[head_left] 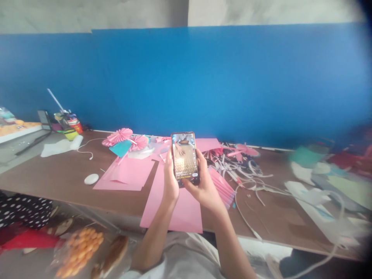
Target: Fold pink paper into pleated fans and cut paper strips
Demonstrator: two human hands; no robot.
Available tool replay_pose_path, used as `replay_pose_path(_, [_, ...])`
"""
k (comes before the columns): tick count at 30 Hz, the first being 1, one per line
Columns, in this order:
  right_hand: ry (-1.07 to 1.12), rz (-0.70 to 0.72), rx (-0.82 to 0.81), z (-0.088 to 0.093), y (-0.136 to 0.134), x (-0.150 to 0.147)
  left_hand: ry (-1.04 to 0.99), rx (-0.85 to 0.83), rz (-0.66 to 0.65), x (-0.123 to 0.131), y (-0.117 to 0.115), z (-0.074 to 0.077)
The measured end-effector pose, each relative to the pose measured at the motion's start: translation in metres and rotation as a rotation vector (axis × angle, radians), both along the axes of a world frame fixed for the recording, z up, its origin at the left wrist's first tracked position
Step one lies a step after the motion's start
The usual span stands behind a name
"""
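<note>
My left hand and my right hand both grip a smartphone upright above the table, its lit screen facing me. The left hand holds its left edge, and the right hand cradles its lower right corner. Beneath my hands lies a large pink paper sheet that overhangs the table's front edge. Pink paper fans and a teal paper piece lie beyond the phone. A pleated pink paper strip sits to the right of my right hand, beside a heap of white paper scraps.
The brown tabletop runs along a blue wall. On it are more pink sheets, a white oval object, a white cable and a pen cup. Blurred papers lie at right. Below at left sits a bag of orange food.
</note>
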State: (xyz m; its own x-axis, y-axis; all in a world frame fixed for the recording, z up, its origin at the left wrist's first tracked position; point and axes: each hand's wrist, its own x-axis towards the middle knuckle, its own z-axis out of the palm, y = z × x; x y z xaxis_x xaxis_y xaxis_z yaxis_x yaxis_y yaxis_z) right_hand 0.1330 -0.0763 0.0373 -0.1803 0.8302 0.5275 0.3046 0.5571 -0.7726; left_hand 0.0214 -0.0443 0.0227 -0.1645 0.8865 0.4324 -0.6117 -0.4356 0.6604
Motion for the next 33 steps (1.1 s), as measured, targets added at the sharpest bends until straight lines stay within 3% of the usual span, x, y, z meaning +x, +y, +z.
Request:
replay_pose_path(6, [0.049,0.057,-0.010,-0.0009,-0.0007,0.0005,-0.008,-0.019,-0.047,-0.0013,-0.0022,0.0026])
replay_pose_path(14, [0.044,0.050,-0.030,-0.0008,-0.0006,0.0010,0.033,-0.019,-0.003,-0.0025,-0.0050,0.0077])
replay_pose_path(33, [0.118,0.081,-0.030,-0.0058,0.0033,0.0010,0.029,-0.053,0.012,-0.0031,-0.0011,0.0012])
